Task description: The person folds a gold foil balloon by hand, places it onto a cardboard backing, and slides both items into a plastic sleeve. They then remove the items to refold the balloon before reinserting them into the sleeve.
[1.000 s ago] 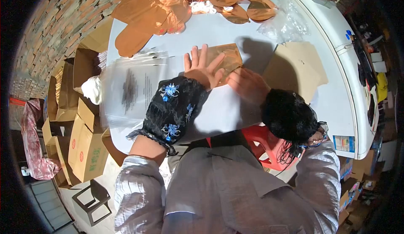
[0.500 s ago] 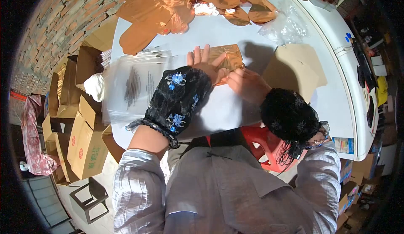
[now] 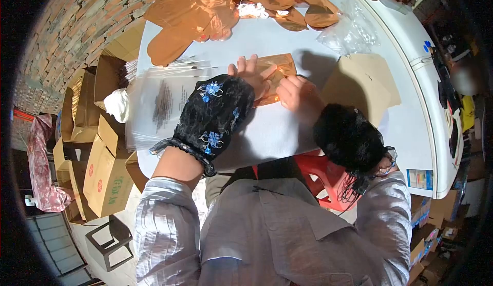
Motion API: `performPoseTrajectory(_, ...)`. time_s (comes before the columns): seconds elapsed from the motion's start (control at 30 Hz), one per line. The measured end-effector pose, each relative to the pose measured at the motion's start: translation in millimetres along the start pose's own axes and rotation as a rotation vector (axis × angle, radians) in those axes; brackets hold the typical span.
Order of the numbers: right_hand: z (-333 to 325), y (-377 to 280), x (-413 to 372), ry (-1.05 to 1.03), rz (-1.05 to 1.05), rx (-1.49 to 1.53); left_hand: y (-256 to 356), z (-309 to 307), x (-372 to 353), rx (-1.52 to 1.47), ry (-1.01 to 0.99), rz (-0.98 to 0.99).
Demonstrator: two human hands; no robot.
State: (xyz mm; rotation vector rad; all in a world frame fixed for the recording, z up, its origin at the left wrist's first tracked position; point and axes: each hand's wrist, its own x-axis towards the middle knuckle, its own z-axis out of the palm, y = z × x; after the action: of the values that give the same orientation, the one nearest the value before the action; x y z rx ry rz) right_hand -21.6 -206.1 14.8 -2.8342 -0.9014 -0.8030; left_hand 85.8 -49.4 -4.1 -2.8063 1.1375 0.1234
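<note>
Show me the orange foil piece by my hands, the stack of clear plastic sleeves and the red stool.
Orange foil piece [image 3: 285, 64]: head view, its upper right part.
Stack of clear plastic sleeves [image 3: 176, 101]: head view, top sleeve's middle.
Red stool [image 3: 336, 177]: head view, its visible seat.

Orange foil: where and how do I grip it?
I'd pinch the foil by its far right corner, from the far side: it looks thin and low, and that corner is bare, while the left hand covers its left part and the right hand is at its near right edge.

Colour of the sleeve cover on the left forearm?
Black, with blue flower decorations; shows best in the head view.
</note>
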Motion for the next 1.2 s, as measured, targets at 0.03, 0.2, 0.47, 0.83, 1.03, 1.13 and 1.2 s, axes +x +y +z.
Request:
performPoseTrajectory(0.03, 0, 1, 2, 0.020, 0.017, 0.020, 0, 0, 0, 0.012, 0.011, 0.003)
performPoseTrajectory(0.2, -8, 7, -6, -0.099, 0.010, -0.008, 0, 1, -1, 0.033, 0.054, -0.012)
performPoseTrajectory(0.47, -10, 36, -30, -0.188, 0.767, 0.336, -6, 31, 5, -0.073, 0.219, 0.023)
performPoseTrajectory(0.83, -14, 53, -16, -0.270, 1.384, 1.342, 1, 5, -6, -0.082, -0.011, -0.033)
performPoseTrajectory(1.03, -10, 43, -10, -0.377, 1.253, 0.964, -1, 2, -5, -0.121, -0.050, -0.017)
performPoseTrajectory(1.13, -3, 10, -20, 0.148, 1.057, 1.093, 0, -2, -7, -0.142, -0.075, -0.015)
performPoseTrajectory(1.2, 1, 13, -24, 0.182, 0.505, 0.555, -1, -3, -7, -0.153, -0.078, -0.013)
